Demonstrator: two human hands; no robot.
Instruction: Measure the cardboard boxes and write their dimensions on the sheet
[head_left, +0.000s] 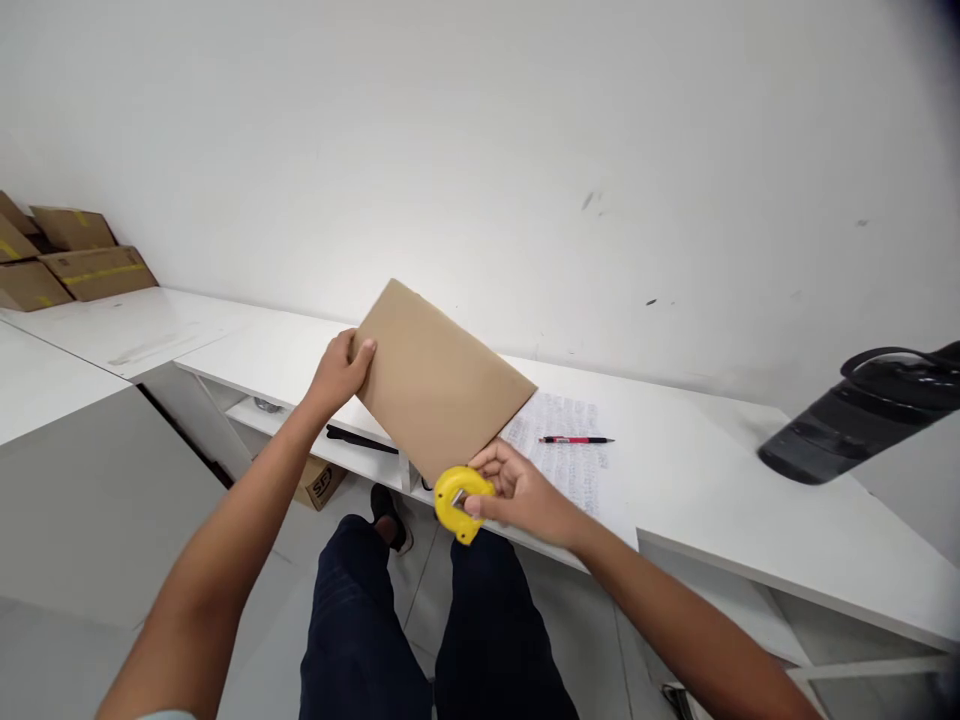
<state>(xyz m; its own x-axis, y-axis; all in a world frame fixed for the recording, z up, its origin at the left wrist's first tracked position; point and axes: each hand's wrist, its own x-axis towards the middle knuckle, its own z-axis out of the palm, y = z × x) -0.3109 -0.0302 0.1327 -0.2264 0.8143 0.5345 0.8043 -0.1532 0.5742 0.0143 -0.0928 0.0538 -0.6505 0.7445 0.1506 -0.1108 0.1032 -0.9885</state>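
A flat brown cardboard sheet [439,375] is held up, tilted, over the front edge of the white desk [697,480]. My left hand [341,372] grips its left edge, thumb on top. My right hand [517,485] is closed on a yellow tape measure [456,500] at the sheet's lower corner, with a short bit of metal blade showing at its mouth. Under the sheet's right side, a handwritten sheet of paper [566,450] lies on the desk with a red pen [576,440] on it.
A black bag [862,415] sits on the desk at the right. Brown cardboard boxes [67,260] are stacked at the far left by the wall. A shelf under the desk holds a dark flat item [360,440]; a small box [322,485] stands on the floor by my legs.
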